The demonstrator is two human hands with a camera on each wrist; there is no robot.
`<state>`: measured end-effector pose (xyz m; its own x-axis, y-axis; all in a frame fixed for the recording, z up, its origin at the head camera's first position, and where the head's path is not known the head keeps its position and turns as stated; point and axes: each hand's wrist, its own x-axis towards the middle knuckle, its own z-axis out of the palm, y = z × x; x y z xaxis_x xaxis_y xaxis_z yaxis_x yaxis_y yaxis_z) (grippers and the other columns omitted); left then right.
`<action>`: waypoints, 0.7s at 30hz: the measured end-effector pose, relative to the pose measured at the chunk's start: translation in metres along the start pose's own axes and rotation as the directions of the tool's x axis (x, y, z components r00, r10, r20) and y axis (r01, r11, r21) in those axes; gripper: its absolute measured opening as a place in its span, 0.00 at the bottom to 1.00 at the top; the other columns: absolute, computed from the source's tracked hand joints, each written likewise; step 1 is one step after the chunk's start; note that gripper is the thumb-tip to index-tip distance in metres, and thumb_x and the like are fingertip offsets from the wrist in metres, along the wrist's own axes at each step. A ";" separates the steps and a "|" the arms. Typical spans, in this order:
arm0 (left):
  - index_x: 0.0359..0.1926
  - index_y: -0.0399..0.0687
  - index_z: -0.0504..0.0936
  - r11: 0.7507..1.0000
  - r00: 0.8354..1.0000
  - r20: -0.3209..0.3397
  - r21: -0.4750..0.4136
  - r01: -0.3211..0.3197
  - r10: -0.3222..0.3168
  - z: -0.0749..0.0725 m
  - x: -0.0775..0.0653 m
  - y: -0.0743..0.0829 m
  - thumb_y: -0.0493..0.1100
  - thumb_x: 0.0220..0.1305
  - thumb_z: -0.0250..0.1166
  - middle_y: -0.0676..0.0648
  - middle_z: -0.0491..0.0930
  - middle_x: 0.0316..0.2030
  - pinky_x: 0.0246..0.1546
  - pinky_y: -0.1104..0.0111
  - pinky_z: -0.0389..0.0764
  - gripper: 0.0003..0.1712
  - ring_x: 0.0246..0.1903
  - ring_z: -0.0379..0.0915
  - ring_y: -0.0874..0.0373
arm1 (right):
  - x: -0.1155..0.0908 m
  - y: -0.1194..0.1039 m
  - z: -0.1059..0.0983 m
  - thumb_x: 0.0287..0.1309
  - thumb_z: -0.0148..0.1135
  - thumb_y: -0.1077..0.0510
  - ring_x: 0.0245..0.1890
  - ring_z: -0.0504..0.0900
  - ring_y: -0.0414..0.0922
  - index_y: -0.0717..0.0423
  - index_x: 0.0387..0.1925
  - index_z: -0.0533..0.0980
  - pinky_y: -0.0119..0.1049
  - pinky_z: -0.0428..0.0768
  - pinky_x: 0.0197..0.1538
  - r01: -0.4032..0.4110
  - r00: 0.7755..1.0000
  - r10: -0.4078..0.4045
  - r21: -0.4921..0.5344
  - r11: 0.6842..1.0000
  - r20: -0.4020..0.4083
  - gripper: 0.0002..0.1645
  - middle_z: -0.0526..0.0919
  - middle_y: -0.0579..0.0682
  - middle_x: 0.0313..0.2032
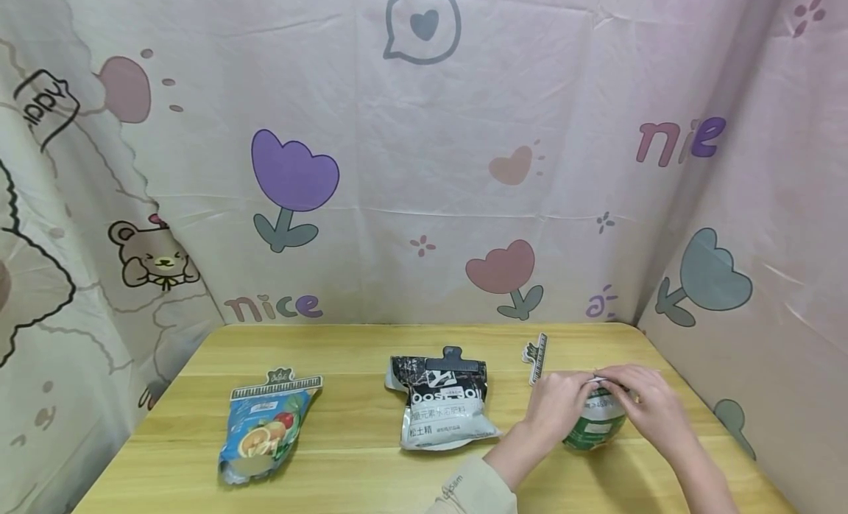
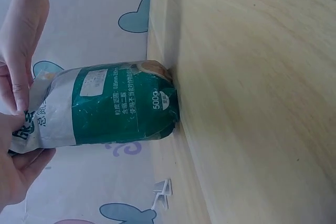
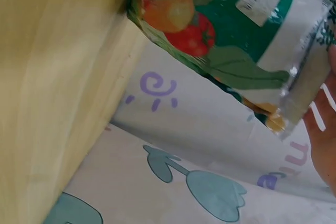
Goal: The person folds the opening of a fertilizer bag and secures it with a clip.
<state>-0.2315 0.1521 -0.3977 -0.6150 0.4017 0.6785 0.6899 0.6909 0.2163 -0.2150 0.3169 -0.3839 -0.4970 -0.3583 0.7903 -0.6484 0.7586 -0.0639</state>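
Note:
A green and white fertilizer bag (image 1: 596, 423) with fruit pictures and a 500 g mark stands upright on the table at the right. Its top edge is pinched by my left hand (image 1: 555, 402), thumb and fingers on the left part. On the right part of that edge, my right hand (image 1: 648, 405) also pinches the plastic. From the left wrist view, both hands meet at the narrow top of the bag (image 2: 113, 103). Close behind the left hand lies a loose bag clip (image 1: 539, 359) with a striped bar. In the right wrist view, part of the right hand (image 3: 321, 129) is cut off.
A blue bag (image 1: 265, 433) with fruit pictures, sealed by a striped clip (image 1: 277, 386), lies on the wooden table (image 1: 351, 418) at the left. Mid-table lies a black and silver bag (image 1: 444, 418) with a black clip (image 1: 453, 362). A printed curtain (image 1: 411, 168) surrounds the table.

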 end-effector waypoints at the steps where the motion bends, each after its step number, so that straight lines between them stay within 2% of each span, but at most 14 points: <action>1: 0.41 0.55 0.84 1.000 1.000 0.006 -0.006 0.007 -0.006 0.000 0.000 0.000 0.47 0.64 0.58 0.58 0.82 0.35 0.34 0.83 0.74 0.10 0.34 0.77 0.71 | -0.001 0.001 0.001 0.36 0.67 0.68 0.33 0.78 0.48 0.59 0.31 0.81 0.20 0.58 0.53 0.003 1.000 -0.003 0.000 1.000 -0.014 0.12 0.83 0.51 0.30; 3: 0.41 0.55 0.84 1.000 1.000 0.018 -0.009 0.015 -0.015 -0.001 0.000 0.001 0.47 0.64 0.58 0.58 0.82 0.35 0.32 0.83 0.74 0.10 0.33 0.78 0.71 | -0.002 0.002 0.004 0.45 0.65 0.62 0.31 0.78 0.47 0.59 0.29 0.81 0.19 0.59 0.52 0.002 0.999 -0.002 -0.001 1.000 -0.046 0.06 0.83 0.51 0.29; 4: 0.41 0.55 0.84 1.000 1.000 0.023 -0.008 0.018 -0.018 -0.001 0.000 0.001 0.47 0.64 0.58 0.58 0.82 0.34 0.32 0.83 0.74 0.09 0.32 0.78 0.71 | -0.003 0.002 0.005 0.50 0.63 0.57 0.30 0.78 0.47 0.59 0.28 0.81 0.19 0.60 0.52 0.000 0.998 0.000 -0.002 1.000 -0.063 0.09 0.83 0.51 0.28; 6: 0.40 0.56 0.84 1.000 0.999 0.029 -0.007 0.023 -0.022 -0.001 0.000 0.001 0.47 0.64 0.58 0.59 0.82 0.33 0.31 0.83 0.73 0.09 0.32 0.77 0.71 | -0.003 0.003 0.007 0.59 0.55 0.47 0.28 0.78 0.47 0.59 0.27 0.82 0.18 0.61 0.50 -0.002 0.995 0.001 -0.011 1.000 -0.098 0.20 0.83 0.50 0.26; 9: 0.40 0.56 0.85 1.000 0.999 0.029 0.002 0.029 -0.029 -0.001 0.001 0.001 0.47 0.65 0.57 0.59 0.82 0.33 0.31 0.84 0.73 0.10 0.31 0.77 0.72 | -0.004 0.004 0.009 0.63 0.42 0.38 0.25 0.78 0.48 0.59 0.25 0.82 0.19 0.64 0.47 -0.001 0.991 -0.004 -0.034 0.999 -0.137 0.34 0.83 0.50 0.24; 13: 0.40 0.58 0.85 0.999 0.999 0.025 0.019 0.034 -0.034 -0.001 0.001 0.002 0.48 0.64 0.58 0.60 0.82 0.32 0.32 0.83 0.73 0.09 0.30 0.77 0.71 | -0.003 0.005 0.009 0.63 0.43 0.39 0.24 0.78 0.47 0.59 0.25 0.83 0.19 0.65 0.46 0.012 0.988 -0.018 -0.039 0.999 -0.156 0.33 0.82 0.51 0.23; 18: 0.40 0.57 0.85 0.999 0.999 0.019 -0.011 0.036 -0.036 0.000 0.001 0.002 0.47 0.63 0.59 0.59 0.83 0.33 0.33 0.83 0.73 0.09 0.32 0.77 0.71 | -0.005 0.006 0.007 0.62 0.45 0.39 0.28 0.77 0.43 0.58 0.27 0.82 0.17 0.62 0.49 0.014 0.992 -0.014 -0.008 1.000 -0.128 0.31 0.83 0.50 0.25; 21: 0.41 0.56 0.84 0.998 0.999 0.014 -0.047 0.048 -0.047 0.000 0.000 0.001 0.46 0.62 0.60 0.58 0.82 0.35 0.34 0.83 0.73 0.09 0.34 0.77 0.71 | -0.005 0.009 0.004 0.59 0.52 0.43 0.33 0.76 0.40 0.57 0.28 0.82 0.18 0.62 0.49 0.012 0.996 -0.010 0.028 1.000 -0.088 0.24 0.83 0.49 0.28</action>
<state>-0.2306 0.1523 -0.3978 -0.6523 0.3769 0.6576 0.6766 0.6805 0.2812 -0.2203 0.3234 -0.3906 -0.4381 -0.3165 0.8413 -0.6705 0.7384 -0.0713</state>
